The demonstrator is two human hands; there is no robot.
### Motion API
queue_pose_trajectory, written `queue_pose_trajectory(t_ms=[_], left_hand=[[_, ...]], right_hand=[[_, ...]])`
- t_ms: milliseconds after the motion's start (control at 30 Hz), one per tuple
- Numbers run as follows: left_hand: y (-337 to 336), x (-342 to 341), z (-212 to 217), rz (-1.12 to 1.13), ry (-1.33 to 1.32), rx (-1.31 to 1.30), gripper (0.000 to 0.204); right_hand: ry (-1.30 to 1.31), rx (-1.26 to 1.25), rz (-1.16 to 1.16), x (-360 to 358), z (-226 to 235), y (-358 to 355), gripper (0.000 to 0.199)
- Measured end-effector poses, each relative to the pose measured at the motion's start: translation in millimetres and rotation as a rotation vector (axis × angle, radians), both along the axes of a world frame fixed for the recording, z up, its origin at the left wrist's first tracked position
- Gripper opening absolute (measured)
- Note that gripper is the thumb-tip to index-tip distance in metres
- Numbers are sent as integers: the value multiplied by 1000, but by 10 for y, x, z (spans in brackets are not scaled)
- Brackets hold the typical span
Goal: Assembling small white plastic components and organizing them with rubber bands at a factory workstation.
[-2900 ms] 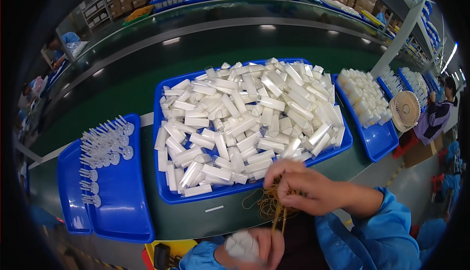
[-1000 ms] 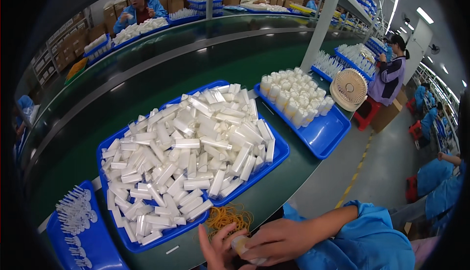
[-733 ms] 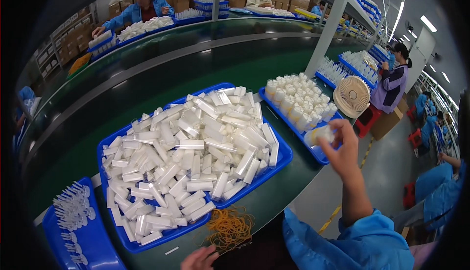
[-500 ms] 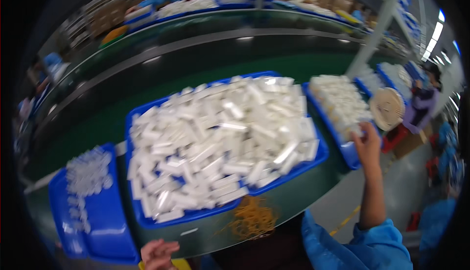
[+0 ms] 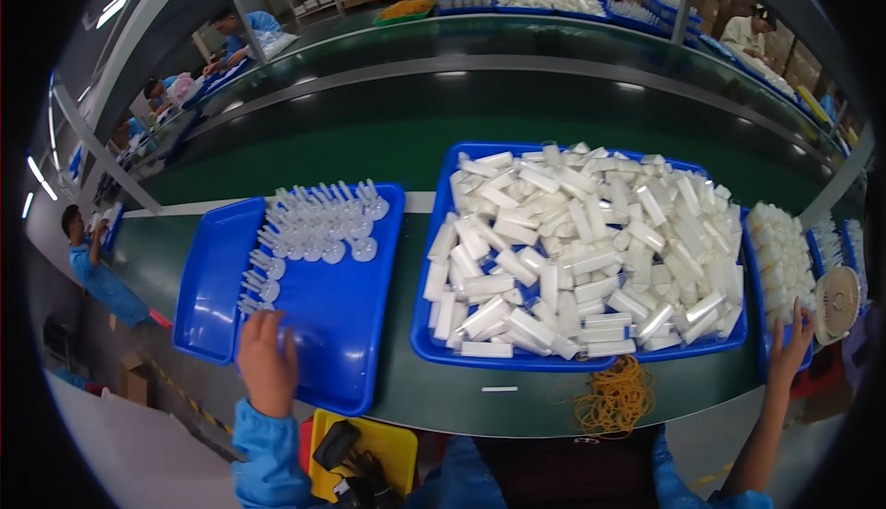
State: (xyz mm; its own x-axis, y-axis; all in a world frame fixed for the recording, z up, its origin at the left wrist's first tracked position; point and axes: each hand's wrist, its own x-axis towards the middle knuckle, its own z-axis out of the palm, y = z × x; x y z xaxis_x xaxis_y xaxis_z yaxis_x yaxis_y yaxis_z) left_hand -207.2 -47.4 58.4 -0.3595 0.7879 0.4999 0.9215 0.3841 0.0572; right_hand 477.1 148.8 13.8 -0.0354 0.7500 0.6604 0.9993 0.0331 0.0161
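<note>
My left hand point(image 5: 268, 366) is over the near left part of a blue tray point(image 5: 346, 347), with its thumb apart from its fingers. Its fingertips are beside the nearest of several clear plastic pieces point(image 5: 263, 289) with round bases and thin stems, which stand in rows. My right hand point(image 5: 791, 341) is at the near end of a narrow blue tray point(image 5: 755, 274) filled with whitish pieces point(image 5: 780, 251). Its fingers look apart, and I make out nothing held between them. Between my hands, a large blue tray point(image 5: 445, 206) bears a heap of white, glossy rectangular pieces point(image 5: 591, 251).
Tan rubber bands point(image 5: 616, 398) and a thin white strip point(image 5: 499, 389) lie near the bench edge. A yellow bin point(image 5: 397, 449) holding a dark corded object is below the left tray. A round beige fan point(image 5: 837, 301) stands at right. Co-workers sit beyond the dark green conveyor point(image 5: 517, 107).
My view has swung left, so the trays appear farther right. My left hand has moved from the bench's near edge to the clear pieces. My right hand remains at the narrow tray.
</note>
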Motion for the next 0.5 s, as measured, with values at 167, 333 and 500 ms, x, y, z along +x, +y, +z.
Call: queue_pose_trajectory(t_ms=[167,333,500], left_hand=[[110,-633,-334,171,135,-96,26],[-26,-849,-365,153,40,-68,20],[121,-139,-2,5,-541,188,9]], right_hand=[[231,14,300,-1117,637,-115,40],[155,-296,981,-2501,1040,51,35],[-324,-425,1377,-3331,891,428,26]])
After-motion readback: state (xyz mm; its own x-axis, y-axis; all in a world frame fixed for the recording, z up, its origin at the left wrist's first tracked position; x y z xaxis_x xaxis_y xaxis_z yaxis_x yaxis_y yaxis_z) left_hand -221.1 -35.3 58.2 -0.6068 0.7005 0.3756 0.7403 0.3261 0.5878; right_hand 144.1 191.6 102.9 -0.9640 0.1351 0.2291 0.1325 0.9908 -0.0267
